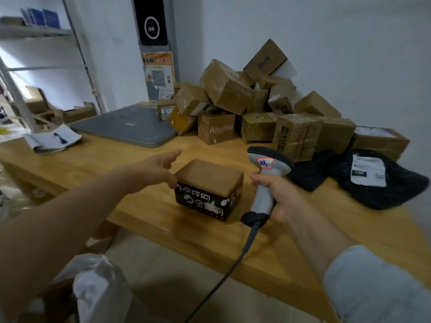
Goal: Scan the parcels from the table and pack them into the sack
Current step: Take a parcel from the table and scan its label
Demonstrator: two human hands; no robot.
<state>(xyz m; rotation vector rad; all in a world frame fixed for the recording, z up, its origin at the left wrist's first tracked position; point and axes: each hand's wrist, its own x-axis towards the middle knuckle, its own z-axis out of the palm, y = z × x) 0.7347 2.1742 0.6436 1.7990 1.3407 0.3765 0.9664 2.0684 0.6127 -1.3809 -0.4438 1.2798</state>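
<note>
Steadying the black-printed box (210, 183) comes first: my left hand (158, 173) rests against its left top edge, fingers loose and not wrapped round it, while my right hand (277, 197) is clenched round the handle of the scanner (263, 183) just right of the box. The box sits on the bench (105, 155) near its front edge. I see no shipping label on its plain brown top or printed front, so I judge I should tip or turn it with the left hand until the barcode faces me, then angle the scanner's head down at it; at present the head points past the box. By my count: one scanner, one box in front of me, one white sack (100, 287) below and left of the box, two black poly bags (373, 183) right of it, one grey laptop (126, 124) behind and left, and behind the box a heap of brown cartons (233, 96), more than a dozen, too jumbled to count exactly.
</note>
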